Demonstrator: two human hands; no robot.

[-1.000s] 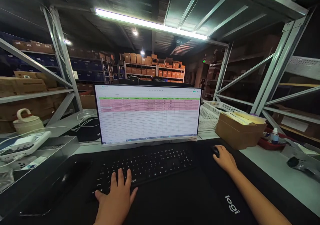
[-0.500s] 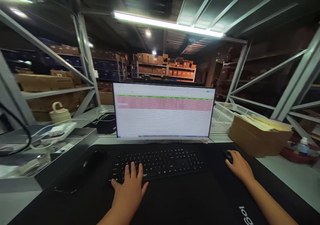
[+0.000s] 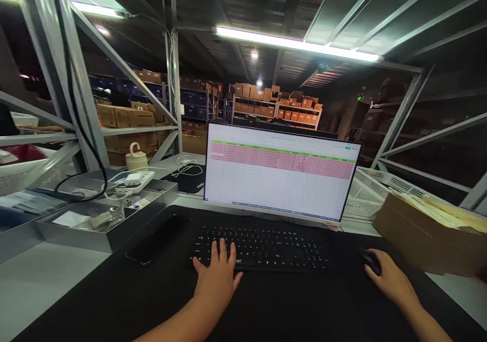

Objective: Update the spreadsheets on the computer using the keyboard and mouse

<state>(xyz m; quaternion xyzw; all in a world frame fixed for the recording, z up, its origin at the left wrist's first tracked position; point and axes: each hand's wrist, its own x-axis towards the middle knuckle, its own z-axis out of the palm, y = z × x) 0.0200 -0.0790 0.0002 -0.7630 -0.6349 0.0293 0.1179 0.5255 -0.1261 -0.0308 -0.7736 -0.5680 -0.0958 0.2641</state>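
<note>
My left hand [image 3: 216, 270] rests with spread fingers over the left part of a black keyboard [image 3: 266, 248]. At the right, my right hand [image 3: 391, 276] is curled around a black computer mouse [image 3: 372, 262]. Both lie on a large black desk mat [image 3: 281, 301]. Behind the keyboard stands a monitor [image 3: 277, 190] with a spreadsheet that has a green header row and pink rows. Left of the keyboard, a dark phone [image 3: 158, 238] lies flat on the mat.
Grey trays [image 3: 110, 230] at the left hold a white power strip [image 3: 135, 182] and cables. A cream jug [image 3: 136, 158] stands behind them. On the right are an open cardboard box [image 3: 414, 235] and white plastic baskets [image 3: 365, 197]. Metal shelf posts [image 3: 174, 78] frame the desk.
The camera has turned left, so the whole scene has shifted to the right and tilted slightly. My left hand stays over the keyboard and my right hand stays on the mouse.
</note>
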